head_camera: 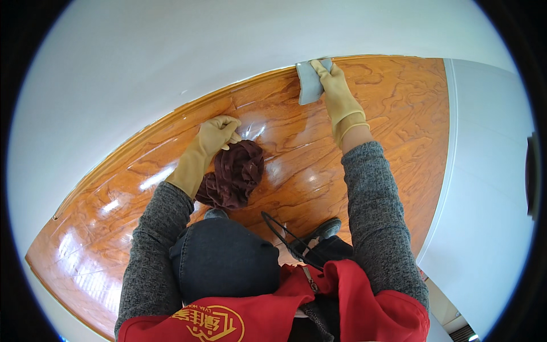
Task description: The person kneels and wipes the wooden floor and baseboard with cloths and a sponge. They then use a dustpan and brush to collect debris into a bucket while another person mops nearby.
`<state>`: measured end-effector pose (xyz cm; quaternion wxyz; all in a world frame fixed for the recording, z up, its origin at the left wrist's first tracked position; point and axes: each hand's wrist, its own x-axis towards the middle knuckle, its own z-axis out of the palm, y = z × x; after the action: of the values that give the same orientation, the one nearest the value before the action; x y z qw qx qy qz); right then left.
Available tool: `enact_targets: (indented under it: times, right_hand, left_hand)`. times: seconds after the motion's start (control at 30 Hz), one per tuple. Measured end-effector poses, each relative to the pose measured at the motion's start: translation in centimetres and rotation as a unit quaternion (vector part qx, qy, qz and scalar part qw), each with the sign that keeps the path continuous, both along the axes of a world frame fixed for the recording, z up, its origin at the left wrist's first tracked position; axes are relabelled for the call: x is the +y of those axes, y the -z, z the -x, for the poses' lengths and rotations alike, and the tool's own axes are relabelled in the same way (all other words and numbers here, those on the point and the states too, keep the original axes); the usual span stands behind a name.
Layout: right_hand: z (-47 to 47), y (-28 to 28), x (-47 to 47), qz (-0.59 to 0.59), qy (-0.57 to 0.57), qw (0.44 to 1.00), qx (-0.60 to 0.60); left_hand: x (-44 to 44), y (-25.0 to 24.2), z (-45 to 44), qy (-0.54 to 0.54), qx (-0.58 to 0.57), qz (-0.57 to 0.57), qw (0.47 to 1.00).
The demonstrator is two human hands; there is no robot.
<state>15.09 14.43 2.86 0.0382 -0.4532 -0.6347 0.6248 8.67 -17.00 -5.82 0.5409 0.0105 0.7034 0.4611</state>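
My right hand, in a cream rubber glove, presses a flat grey cloth or pad against the wood-grain floor, right at the foot of the white wall. Its fingers point toward the baseboard. My left hand, gloved the same way, hovers or rests just beyond a crumpled dark brown cloth. The left fingers are curled; whether they pinch something small or touch the cloth is unclear. The brown cloth lies bunched on the floor near my left shoe.
A wooden baseboard runs along the white wall ahead. On the right stands a white panel with a dark handle-like piece. My bent knee, right shoe and a hanging black cord are close by.
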Motion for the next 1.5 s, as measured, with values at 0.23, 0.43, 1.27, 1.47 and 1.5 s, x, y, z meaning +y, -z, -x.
enact_targets:
  times: [0.23, 0.43, 1.27, 1.47, 1.5]
  right_hand:
    - [0.7, 1.0, 0.4, -0.113, -0.003, 0.981, -0.156]
    - [-1.7, 2.8, 0.3, 0.260, 0.107, 0.957, 0.073]
    - [0.2, 5.4, -3.3, 0.143, 0.244, 0.951, 0.127]
    - [2.4, 4.0, -4.3, -0.002, 0.261, 0.965, 0.007]
    - [2.7, 3.6, -4.5, 0.012, 0.271, 0.962, 0.010]
  left_hand:
    - [-0.1, 0.4, -0.2, 0.002, 0.007, -0.005, 1.000]
    - [-0.5, 0.4, -0.2, 0.003, 0.012, -0.012, 1.000]
    - [-1.4, 0.0, -0.2, 0.001, 0.020, -0.004, 1.000]
    - [-1.7, 0.0, -0.2, -0.005, 0.008, -0.004, 1.000]
    - [-1.7, -0.1, -0.2, -0.007, 0.010, -0.004, 1.000]
